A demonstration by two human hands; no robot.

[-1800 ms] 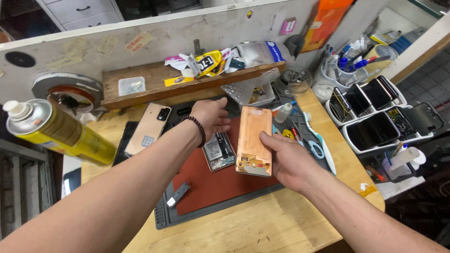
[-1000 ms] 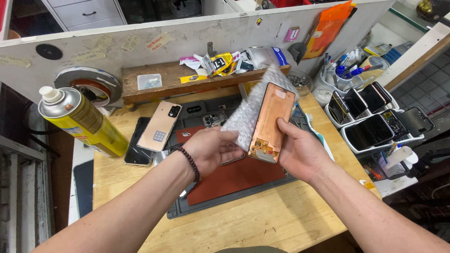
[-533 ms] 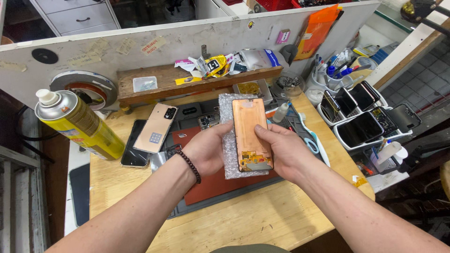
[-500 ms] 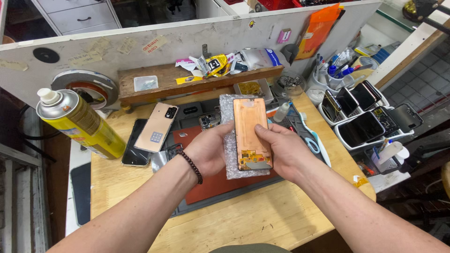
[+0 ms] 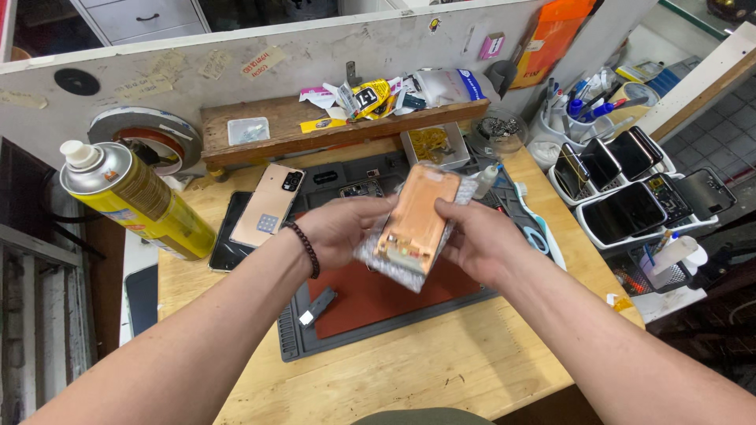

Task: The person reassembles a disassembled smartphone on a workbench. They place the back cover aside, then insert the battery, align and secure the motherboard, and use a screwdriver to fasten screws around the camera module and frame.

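Both hands meet above the red silicone work mat [image 5: 394, 295], lifted clear of the wooden counter [image 5: 441, 358]. Left hand [image 5: 342, 228] curls under a clear bubble-wrap sleeve [image 5: 378, 256], fingers closed on its edge. Right hand [image 5: 472, 236] grips the long side of a flat copper-coloured phone screen panel [image 5: 415, 216], thumb on top. The panel lies on the sleeve, most of its length showing, lower end still over the wrap; whether it sits partly inside cannot be told.

Judgement: unwrapping looks mostly done; panel not yet separated from the sleeve or set down.

A rose-gold phone, back up [image 5: 268, 214], lies left of the mat, untouched. A yellow spray can [image 5: 134, 201] lies at far left; white trays of dark phones [image 5: 630, 189] at right.
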